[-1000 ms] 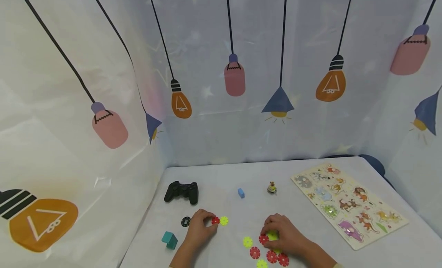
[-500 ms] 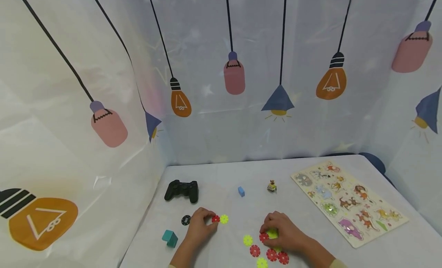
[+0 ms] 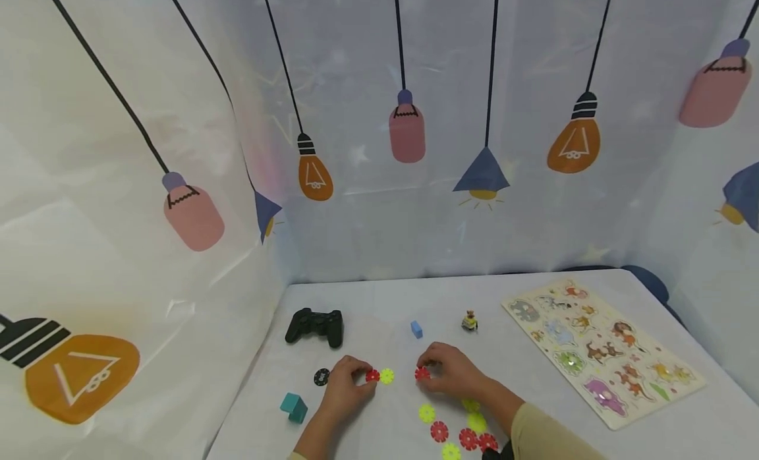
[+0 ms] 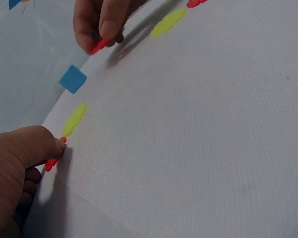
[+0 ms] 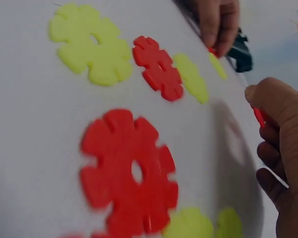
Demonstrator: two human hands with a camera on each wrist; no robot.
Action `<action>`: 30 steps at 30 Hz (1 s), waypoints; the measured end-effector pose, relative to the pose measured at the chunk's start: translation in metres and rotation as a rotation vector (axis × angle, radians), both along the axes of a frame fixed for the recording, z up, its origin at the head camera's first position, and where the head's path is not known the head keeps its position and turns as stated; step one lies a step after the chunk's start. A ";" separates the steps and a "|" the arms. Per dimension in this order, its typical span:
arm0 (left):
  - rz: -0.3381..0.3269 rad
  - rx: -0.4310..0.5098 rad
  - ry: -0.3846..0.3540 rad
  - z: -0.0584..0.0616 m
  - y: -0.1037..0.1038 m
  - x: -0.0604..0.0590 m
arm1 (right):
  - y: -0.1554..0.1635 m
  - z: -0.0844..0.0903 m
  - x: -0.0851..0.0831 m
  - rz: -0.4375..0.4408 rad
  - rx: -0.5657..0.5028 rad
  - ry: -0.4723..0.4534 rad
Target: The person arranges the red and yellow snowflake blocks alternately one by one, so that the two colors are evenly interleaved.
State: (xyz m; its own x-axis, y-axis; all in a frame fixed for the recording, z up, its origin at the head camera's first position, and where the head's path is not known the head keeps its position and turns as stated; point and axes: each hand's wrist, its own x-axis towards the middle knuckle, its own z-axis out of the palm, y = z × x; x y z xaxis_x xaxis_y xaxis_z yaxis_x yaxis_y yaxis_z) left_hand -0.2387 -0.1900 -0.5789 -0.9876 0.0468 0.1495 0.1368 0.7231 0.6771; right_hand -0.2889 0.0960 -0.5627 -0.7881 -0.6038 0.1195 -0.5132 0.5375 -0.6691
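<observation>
A red disc (image 3: pixel 372 375) is pinched in the left hand (image 3: pixel 347 384) beside the yellow disc (image 3: pixel 387 376), probably so that the pair is kept steady. To the right of the yellow disc, a second red disc (image 3: pixel 422 373) is pinched near its edge in the right hand (image 3: pixel 447 371), seemingly so that its notches are left free. Loose discs (image 3: pixel 439 431) are spread nearer the person than the yellow disc. Beyond it, the white desk (image 3: pixel 367 308) is backed by a lamp-printed sheet (image 3: pixel 356 236).

The left grip (image 4: pixel 21 159) pinches a red disc (image 4: pixel 51 164) just beside a yellow disc (image 4: pixel 73 120) on the white counter (image 4: pixel 188 124) (whether they touch is hard to tell). Beyond, the right grip (image 4: pixel 103 22) holds a second red disc (image 4: pixel 98 47), a blue block (image 4: pixel 72 79) nearby.
</observation>
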 end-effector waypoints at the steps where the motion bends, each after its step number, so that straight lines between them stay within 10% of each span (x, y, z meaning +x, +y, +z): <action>1: -0.002 0.001 -0.006 0.000 0.000 0.000 | -0.005 -0.002 -0.002 0.004 0.012 0.014; 17: -0.006 -0.006 -0.008 0.003 -0.001 0.000 | -0.044 -0.010 -0.008 0.026 0.123 0.184; 30: -0.013 -0.003 -0.011 0.002 -0.001 0.002 | -0.002 0.009 0.043 0.033 0.110 -0.152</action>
